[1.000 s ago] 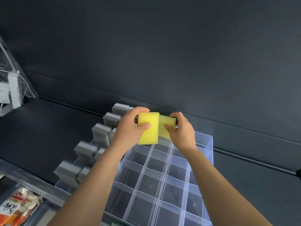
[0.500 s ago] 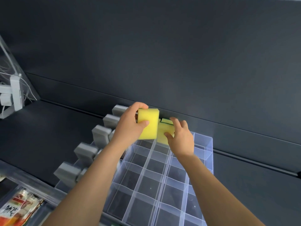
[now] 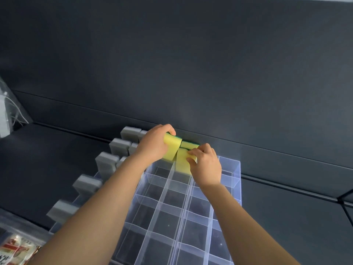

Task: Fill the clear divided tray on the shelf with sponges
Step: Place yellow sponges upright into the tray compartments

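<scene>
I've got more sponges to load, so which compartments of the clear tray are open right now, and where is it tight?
Every compartment nearer than the hands in the clear tray is bare, across its columns down to the picture's bottom edge. It is crowded at the far row, where the left hand and right hand press yellow sponges in, and along the left, where gray sponges stand.

Dark grey back panel [image 3: 191, 64] fills upper view, matte, with soft pale glare near centre. Horizontal seam [image 3: 76, 107] crosses panel low down. Dark shelf surface [image 3: 38, 159] below, meeting panel along recessed groove [image 3: 286, 183] running left to right edge. Clear plastic fixture with white wires [image 3: 7, 111] at left edge. Red and white packets [image 3: 17, 251] at bottom left corner, below shelf front edge.
</scene>
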A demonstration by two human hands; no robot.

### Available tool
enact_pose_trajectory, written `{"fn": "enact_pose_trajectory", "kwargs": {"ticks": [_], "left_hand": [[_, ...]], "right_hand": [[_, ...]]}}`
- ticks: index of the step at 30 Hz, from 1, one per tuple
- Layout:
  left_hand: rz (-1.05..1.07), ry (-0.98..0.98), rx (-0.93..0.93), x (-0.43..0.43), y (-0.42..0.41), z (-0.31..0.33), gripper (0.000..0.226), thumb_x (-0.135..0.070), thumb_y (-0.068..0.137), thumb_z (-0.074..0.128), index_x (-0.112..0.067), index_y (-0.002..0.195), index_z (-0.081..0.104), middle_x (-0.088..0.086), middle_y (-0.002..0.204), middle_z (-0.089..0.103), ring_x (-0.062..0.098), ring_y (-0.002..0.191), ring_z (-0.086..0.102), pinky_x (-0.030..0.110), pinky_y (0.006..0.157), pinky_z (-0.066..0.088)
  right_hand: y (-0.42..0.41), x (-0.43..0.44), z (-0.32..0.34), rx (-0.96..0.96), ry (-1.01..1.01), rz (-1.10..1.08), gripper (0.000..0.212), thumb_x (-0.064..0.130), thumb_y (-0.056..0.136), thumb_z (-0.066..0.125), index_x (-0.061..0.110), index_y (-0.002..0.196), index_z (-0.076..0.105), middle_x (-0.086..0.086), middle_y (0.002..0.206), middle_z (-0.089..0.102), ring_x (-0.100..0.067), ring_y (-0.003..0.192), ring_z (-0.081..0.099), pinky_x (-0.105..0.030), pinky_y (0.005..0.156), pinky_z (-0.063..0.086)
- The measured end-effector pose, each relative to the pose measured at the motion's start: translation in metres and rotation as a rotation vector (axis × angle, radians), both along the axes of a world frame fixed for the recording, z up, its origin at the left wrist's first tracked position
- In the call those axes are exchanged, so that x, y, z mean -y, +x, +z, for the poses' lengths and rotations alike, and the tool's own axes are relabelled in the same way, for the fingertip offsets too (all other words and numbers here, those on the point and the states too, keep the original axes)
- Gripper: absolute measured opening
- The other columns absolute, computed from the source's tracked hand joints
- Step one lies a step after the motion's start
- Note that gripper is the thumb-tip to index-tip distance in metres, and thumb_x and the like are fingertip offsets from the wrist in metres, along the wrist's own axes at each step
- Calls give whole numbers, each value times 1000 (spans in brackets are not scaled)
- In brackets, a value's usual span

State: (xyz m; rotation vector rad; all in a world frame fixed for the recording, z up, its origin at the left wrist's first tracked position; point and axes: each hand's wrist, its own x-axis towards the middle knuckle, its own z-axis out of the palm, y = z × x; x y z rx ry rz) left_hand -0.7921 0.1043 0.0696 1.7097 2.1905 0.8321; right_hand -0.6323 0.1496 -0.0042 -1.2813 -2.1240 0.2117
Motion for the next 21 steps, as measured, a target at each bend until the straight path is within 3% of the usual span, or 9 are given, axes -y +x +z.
{"fn": "enact_pose_trajectory", "kwargs": {"ticks": [6, 16, 21], "left_hand": [[36, -11, -53, -14, -8, -11, 46, 12, 75, 44, -24, 102, 52, -2, 108, 53, 21, 88, 50, 41, 74, 48], [-37, -103, -112, -19, -13, -21, 42, 12, 75, 48, -25, 95, 48, -3, 110, 53, 20, 81, 48, 30, 59, 36], [52, -21, -422, -18, 2, -20, 38, 11, 77, 53, -15, 103, 63, 7, 108, 45, 25, 101, 44, 33, 62, 36]], "right_hand": [[-1, -3, -2, -17, -14, 13, 14, 16, 81, 73, 12, 95, 73, -7, 100, 61, -27, 88, 58, -35, 63, 54], [-2, -5, -3, -31, 4, 30, 15, 15, 80, 74, 12, 95, 73, -6, 98, 61, -27, 86, 58, -34, 60, 52], [-1, -3, -1, -28, 54, 41, 16, 14, 68, 83, 13, 82, 76, -7, 93, 63, -29, 80, 61, -31, 53, 52]]}}
